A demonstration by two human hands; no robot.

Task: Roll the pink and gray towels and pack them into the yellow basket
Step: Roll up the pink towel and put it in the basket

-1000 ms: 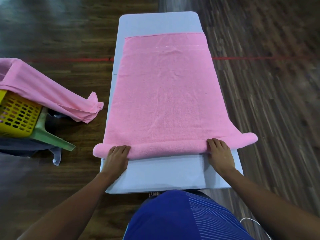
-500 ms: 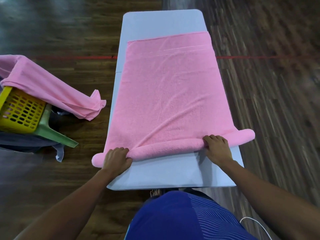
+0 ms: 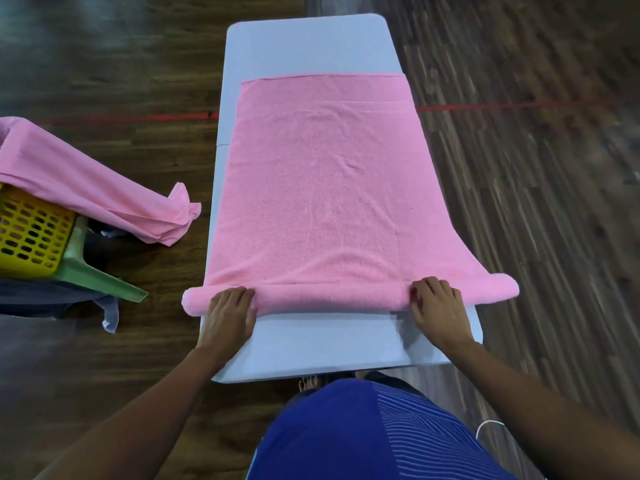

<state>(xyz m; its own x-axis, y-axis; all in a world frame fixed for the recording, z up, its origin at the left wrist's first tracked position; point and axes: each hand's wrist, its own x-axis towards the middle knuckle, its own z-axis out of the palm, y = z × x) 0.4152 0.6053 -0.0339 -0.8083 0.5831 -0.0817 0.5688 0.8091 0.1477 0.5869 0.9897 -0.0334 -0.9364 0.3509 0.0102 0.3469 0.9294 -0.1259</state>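
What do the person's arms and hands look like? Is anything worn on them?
Both arms are bare, with no sleeves in view. The left hand and right hand show no gloves, watch or rings. The clothing is blue with pale stripes.

A towel [image 3: 325, 188] lies lengthwise on a table [image 3: 311, 46], its near end wound into a roll [image 3: 332, 296] that runs across the tabletop and overhangs both side edges. The left hand [image 3: 230, 313] grips the roll near its left end and the right hand [image 3: 436, 306] near its right end, both reaching in from the table's near end. Bare tabletop shows before the roll and behind the towel's far edge. To the left, well apart from the table, sits a basket [image 3: 31, 233] with a stool leg [image 3: 104, 278] against its right side. A second towel [image 3: 86, 181] drapes over the basket, trailing toward the table. A cloth [image 3: 41, 299] lies beneath them.
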